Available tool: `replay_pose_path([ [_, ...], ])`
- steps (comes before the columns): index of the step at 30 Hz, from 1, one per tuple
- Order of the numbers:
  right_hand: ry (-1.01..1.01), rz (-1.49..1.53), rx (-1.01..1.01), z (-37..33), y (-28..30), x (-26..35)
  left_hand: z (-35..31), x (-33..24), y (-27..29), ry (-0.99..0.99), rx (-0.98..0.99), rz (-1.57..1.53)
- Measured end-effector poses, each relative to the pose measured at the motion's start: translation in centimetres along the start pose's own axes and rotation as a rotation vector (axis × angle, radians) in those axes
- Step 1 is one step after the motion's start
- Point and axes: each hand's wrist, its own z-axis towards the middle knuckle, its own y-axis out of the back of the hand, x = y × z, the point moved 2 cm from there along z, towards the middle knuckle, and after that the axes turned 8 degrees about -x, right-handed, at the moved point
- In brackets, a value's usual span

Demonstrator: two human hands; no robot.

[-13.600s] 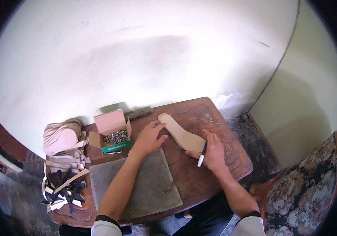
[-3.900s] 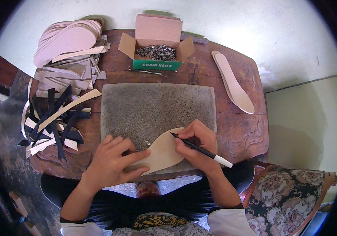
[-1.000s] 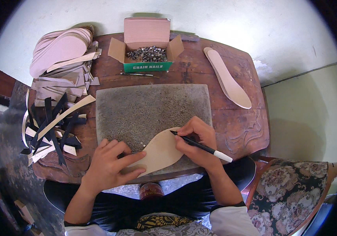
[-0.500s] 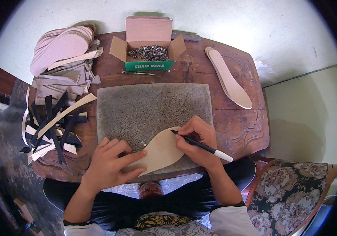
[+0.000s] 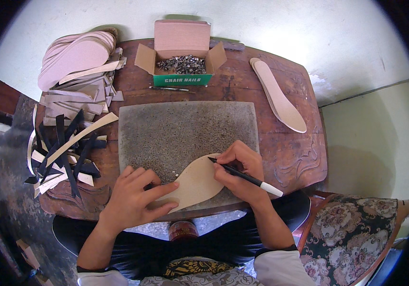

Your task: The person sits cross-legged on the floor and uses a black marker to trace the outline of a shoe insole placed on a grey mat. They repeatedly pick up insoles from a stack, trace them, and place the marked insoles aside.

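Observation:
A tan shoe insole (image 5: 196,183) lies slantwise across the near edge of a dark, speckled stone slab (image 5: 166,128). My left hand (image 5: 140,194) holds the insole's left end, thumb and forefinger pressed on it and the other fingers curled over the slab. A black marker with a white end (image 5: 247,178) is gripped in my right hand (image 5: 243,168). Its tip rests at or just above the insole near the upper right end; contact is hard to tell. Part of the insole's right end is hidden under my right hand.
Behind the slab stands an open green box of nails (image 5: 181,65), with a thin dark rod (image 5: 168,89) before it. Stacked insoles (image 5: 78,55) fill the far left. Black and cream strips (image 5: 66,155) lie nearer. More insoles (image 5: 281,97) rest on the wooden table (image 5: 288,148) at right.
Both hands, the marker and the insole stay practically where they were. The view has shifted very slightly.

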Motion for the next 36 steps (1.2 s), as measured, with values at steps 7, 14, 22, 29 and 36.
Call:
replay_pose_path([
  [7, -0.016, 0.001, 0.001, -0.1, -0.1, -0.1, 0.1, 0.0, 0.1, -0.018, -0.006, 0.008],
  [14, -0.003, -0.018, 0.000, 0.0, 0.0, 0.0, -0.1, 0.0, 0.1, -0.015, 0.025, 0.011],
  [22, -0.162, 0.322, -0.030, -0.5, 0.3, -0.6, 0.1, -1.1, 1.2, -0.013, 0.107, 0.079],
  [29, -0.078, 0.314, -0.006, -0.8, 0.6, 1.5, 1.6, -0.2, 3.3, 0.033, 0.040, 0.227],
  [36, 0.099, 0.131, 0.136, -1.4, -0.9, 1.9, 0.6, -0.7, 1.3, 0.025, 0.011, 0.209],
])
